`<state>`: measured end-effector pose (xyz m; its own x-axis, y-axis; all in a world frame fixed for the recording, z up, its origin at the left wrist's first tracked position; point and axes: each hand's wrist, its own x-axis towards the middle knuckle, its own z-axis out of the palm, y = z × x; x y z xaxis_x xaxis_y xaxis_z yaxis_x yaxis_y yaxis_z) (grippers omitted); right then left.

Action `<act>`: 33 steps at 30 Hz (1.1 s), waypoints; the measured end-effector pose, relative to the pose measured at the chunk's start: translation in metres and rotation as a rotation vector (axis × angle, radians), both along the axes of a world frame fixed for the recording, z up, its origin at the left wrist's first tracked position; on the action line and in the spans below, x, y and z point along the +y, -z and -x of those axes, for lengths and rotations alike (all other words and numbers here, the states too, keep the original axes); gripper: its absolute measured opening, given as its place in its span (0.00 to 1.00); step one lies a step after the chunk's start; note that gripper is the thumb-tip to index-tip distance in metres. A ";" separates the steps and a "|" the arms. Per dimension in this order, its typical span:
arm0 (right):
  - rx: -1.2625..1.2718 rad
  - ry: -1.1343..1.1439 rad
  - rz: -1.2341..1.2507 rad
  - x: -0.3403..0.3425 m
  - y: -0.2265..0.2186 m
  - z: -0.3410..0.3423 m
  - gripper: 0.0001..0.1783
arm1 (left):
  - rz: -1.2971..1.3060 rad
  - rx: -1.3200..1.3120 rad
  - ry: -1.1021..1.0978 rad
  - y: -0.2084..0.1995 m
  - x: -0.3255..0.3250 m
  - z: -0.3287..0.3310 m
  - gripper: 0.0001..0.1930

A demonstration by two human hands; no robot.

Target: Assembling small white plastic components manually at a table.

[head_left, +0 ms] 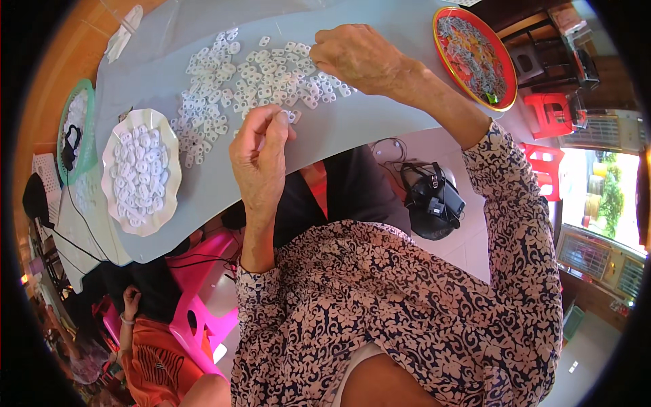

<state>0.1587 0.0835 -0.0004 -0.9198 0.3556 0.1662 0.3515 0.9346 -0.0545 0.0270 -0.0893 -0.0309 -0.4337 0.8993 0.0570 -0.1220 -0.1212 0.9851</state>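
Note:
Many small white plastic pieces with holes (268,74) lie spread in a loose heap on the grey-blue table (386,115). My left hand (261,152) is at the table's near edge, thumb and forefinger pinched together, with one small white plastic piece (291,116) at the fingertips. Over the right end of the heap, my right hand (359,57) is curled closed with its knuckles up. Its fingertips are turned away, so anything in them is hidden. To the left stands a scalloped white dish (174,169) filled with similar white pieces.
A red round tray (510,88) holding grey and orange bits stands at the far right. Left of the dish is a green basket (88,112) with a black cable. A black bag (434,203) rests below the table edge. Someone in orange (159,353) sits by a pink chair (186,325).

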 end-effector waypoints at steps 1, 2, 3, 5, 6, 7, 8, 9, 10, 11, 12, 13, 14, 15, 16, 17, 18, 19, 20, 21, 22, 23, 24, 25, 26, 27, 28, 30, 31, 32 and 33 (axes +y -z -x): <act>0.001 -0.004 0.000 -0.001 -0.001 0.003 0.06 | 0.016 -0.003 0.000 0.000 -0.001 0.001 0.07; -0.063 -0.008 -0.057 -0.003 -0.003 0.005 0.06 | 0.031 -0.006 0.000 -0.001 -0.003 0.001 0.08; -0.127 -0.012 -0.114 -0.004 -0.005 0.007 0.07 | 0.030 -0.005 -0.003 -0.001 -0.003 0.002 0.08; -0.088 -0.029 -0.108 -0.004 -0.004 0.006 0.06 | 0.003 0.016 -0.007 0.002 -0.002 0.001 0.08; -0.046 -0.046 -0.099 -0.003 -0.004 0.005 0.05 | 0.001 0.014 -0.004 0.002 -0.001 0.000 0.08; -0.045 -0.050 -0.099 -0.001 -0.002 0.004 0.05 | 0.014 0.021 0.001 0.000 -0.002 0.001 0.07; 0.079 -0.041 0.039 0.003 0.002 0.002 0.05 | 0.028 0.028 0.008 -0.001 -0.002 0.001 0.07; 0.204 -0.031 0.178 0.005 0.004 -0.001 0.04 | 0.028 0.030 0.006 0.000 -0.002 0.001 0.07; 0.204 -0.035 0.177 0.003 0.000 -0.001 0.04 | 0.013 0.020 0.003 0.000 -0.002 0.001 0.07; 0.268 0.106 0.391 -0.001 -0.007 -0.002 0.05 | -0.001 0.010 0.001 0.001 -0.002 0.001 0.07; 0.329 0.248 0.606 -0.003 -0.011 -0.002 0.05 | 0.000 0.012 -0.001 0.000 -0.002 0.001 0.07; 0.392 0.282 0.757 -0.005 -0.011 0.000 0.07 | 0.005 0.018 -0.004 0.001 -0.003 0.001 0.08; 0.394 0.279 0.762 -0.008 -0.012 0.001 0.07 | 0.011 0.024 -0.006 0.001 -0.003 0.002 0.08; 0.403 0.294 0.896 -0.015 -0.015 0.000 0.07 | 0.016 0.028 -0.009 0.000 -0.003 0.002 0.08; 0.408 0.308 1.030 -0.024 -0.018 0.001 0.07 | -0.005 0.035 -0.016 0.000 -0.003 0.003 0.08; 0.421 0.288 1.108 -0.031 -0.017 0.001 0.09 | -0.026 0.041 -0.024 -0.001 -0.002 0.003 0.08; 0.423 0.259 1.164 -0.039 -0.018 0.002 0.09 | -0.020 0.045 -0.029 -0.001 -0.002 0.003 0.08; 0.427 0.231 1.218 -0.045 -0.018 0.002 0.09 | -0.016 0.028 -0.028 -0.001 -0.001 0.003 0.08; 0.493 0.158 1.294 -0.049 -0.008 0.000 0.09 | -0.012 0.010 -0.027 -0.001 -0.001 0.003 0.08; 0.493 0.154 1.300 -0.053 -0.004 0.000 0.09 | -0.007 0.014 -0.032 -0.002 -0.002 0.003 0.08; 0.536 0.116 1.387 -0.058 0.000 0.000 0.09 | -0.011 0.040 -0.019 -0.003 -0.001 0.003 0.08; 0.579 0.077 1.473 -0.062 0.002 0.001 0.09 | -0.015 0.066 -0.007 -0.003 -0.001 0.004 0.07; 0.580 0.072 1.457 -0.065 0.004 0.002 0.08 | -0.009 0.066 -0.009 -0.001 -0.001 0.005 0.07; 0.580 0.071 1.461 -0.066 0.008 0.003 0.08 | 0.002 0.098 0.009 -0.002 -0.001 0.007 0.07; 0.650 0.044 1.487 -0.068 0.015 0.003 0.08 | 0.013 0.129 0.027 -0.003 -0.001 0.007 0.08; 0.720 0.018 1.512 -0.069 0.018 0.003 0.07 | 0.016 0.129 0.028 -0.005 -0.001 0.008 0.08; 0.718 0.016 1.518 -0.069 0.021 0.003 0.07 | 0.040 0.137 0.043 -0.007 -0.003 0.009 0.08; 0.769 -0.030 1.491 -0.069 0.024 0.004 0.08 | 0.069 0.143 0.056 -0.007 -0.004 0.010 0.08; 0.769 -0.028 1.494 -0.070 0.023 0.004 0.08 | 0.058 0.119 0.069 -0.005 -0.003 0.009 0.08; 0.762 -0.011 1.486 -0.071 0.021 0.004 0.08 | 0.047 0.094 0.082 -0.004 -0.002 0.009 0.09; 0.754 0.006 1.478 -0.072 0.019 0.005 0.08 | 0.049 0.092 0.082 -0.004 -0.003 0.009 0.09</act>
